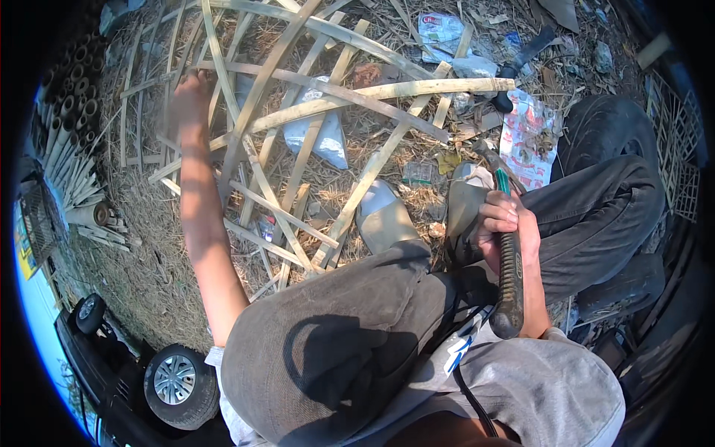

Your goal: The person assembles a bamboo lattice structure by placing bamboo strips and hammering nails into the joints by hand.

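A loose lattice of split bamboo strips (pixel 380 91) spreads over the ground in front of me. At its far left side my left hand (pixel 191 100), slightly blurred, is closed around a bamboo strip where several cross. My right hand (pixel 508 223) grips a hammer (pixel 512 279) by its handle, which has a ribbed black grip and a green upper part. The hammer's dark head lies away from me, beside my right shoe and partly hard to make out. The lattice's near ends reach close to my left knee.
Stacked bamboo poles (pixel 74 104) and split lengths (pixel 71 175) lie at the left. A dark long tool (pixel 530 51) rests beyond the lattice among plastic scraps. A printed sheet (pixel 527 138) lies right. Vehicle wheels (pixel 177 384) stand lower left; a woven lattice (pixel 674 149) is far right.
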`<state>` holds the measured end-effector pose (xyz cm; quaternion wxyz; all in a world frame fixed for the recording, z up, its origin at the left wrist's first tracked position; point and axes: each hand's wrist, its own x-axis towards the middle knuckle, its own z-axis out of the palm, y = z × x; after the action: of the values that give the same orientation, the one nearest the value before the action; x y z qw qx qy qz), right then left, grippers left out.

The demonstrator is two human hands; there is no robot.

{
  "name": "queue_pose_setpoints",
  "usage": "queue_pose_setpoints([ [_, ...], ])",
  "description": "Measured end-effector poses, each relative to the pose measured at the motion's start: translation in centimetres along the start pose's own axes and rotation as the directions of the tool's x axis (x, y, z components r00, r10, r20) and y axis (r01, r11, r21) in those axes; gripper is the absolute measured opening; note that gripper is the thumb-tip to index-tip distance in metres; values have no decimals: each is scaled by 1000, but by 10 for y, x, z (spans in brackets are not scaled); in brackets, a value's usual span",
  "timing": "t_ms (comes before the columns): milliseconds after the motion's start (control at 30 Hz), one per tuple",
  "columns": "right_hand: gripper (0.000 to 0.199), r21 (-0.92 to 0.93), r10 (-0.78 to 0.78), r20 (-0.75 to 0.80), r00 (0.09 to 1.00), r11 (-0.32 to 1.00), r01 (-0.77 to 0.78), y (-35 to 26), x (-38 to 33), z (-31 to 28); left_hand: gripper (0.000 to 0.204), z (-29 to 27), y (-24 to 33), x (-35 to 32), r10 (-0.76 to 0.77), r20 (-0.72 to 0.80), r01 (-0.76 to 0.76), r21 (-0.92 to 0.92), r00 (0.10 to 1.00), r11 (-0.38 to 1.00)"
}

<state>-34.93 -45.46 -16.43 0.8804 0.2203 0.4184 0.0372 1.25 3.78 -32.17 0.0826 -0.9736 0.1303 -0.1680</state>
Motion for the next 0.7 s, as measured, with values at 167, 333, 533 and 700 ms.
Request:
queue_pose_setpoints([
  [167,41,-195,65,-11,998,979,-66,32,-6,-3,25,-5,-3,-4,-17,-22,17,-9,1000,1000],
  [333,40,-207,208,127,970,962,-179,32,-20,6,25,-9,-5,-2,-39,-3,39,37,999,999],
  [533,43,-301,9,-4,1000,954,-10,39,-3,3,27,-2,0,1,-78,23,78,-19,997,997],
  [700,48,-229,73,-36,997,970,-79,43,-1,10,27,-5,-4,-3,-130,-27,128,-70,991,989],
])
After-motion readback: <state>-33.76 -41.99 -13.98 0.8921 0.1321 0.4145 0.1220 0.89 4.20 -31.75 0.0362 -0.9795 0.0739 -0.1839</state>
